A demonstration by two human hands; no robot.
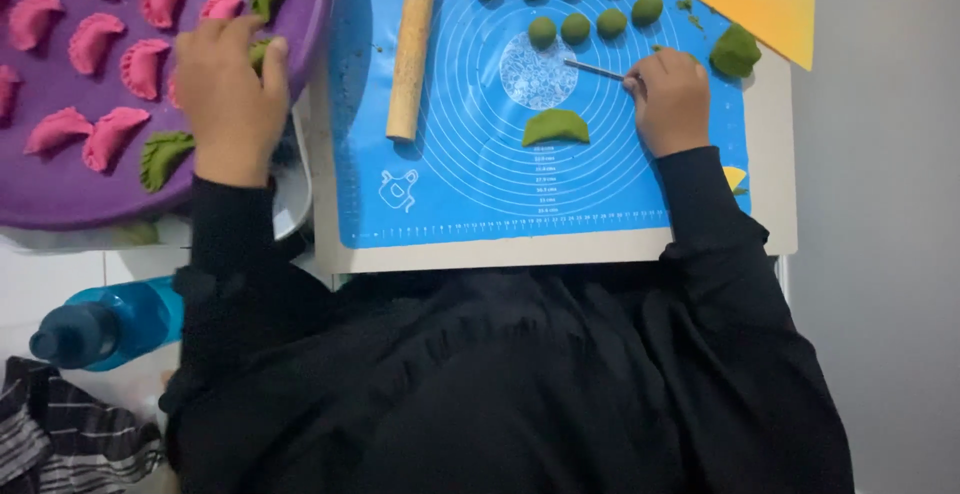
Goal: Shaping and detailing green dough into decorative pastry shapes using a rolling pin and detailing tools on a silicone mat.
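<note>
Your left hand (232, 89) rests at the near right edge of the round purple tray (60, 199), fingers curled over a green dumpling (262, 52) that it is setting among the others. Let it down on its flat base with the pleated edge up, and leave a gap on each side so that the soft dough does not stick to the pink dumplings (112, 64) beside it. Release it gently; a pinch now would spoil the crimp.

Your right hand (668, 99) lies on the blue silicone mat (450, 184), closed around a thin metal tool (594, 70) whose tip points left towards the white floured circle (538, 71) at the mat's centre. I cannot tell what kind of tool it is. Keep it flat on the mat while the left hand works, so that it does not drag through the folded green piece (556, 126) lying just near of the circle.

The tray holds rows of pink dumplings across most of its surface, with a few green ones along its right and near side, one (165, 155) just left of your left wrist. On the mat, green dough balls (572, 4) sit in two rows at the far side, a lump of green dough (736, 51) lies to the right beside a yellow scraper (770, 16), and a wooden rolling pin (413, 46) lies along the left. A blue bottle (110, 329) lies near left, capped; its contents do not show.
</note>
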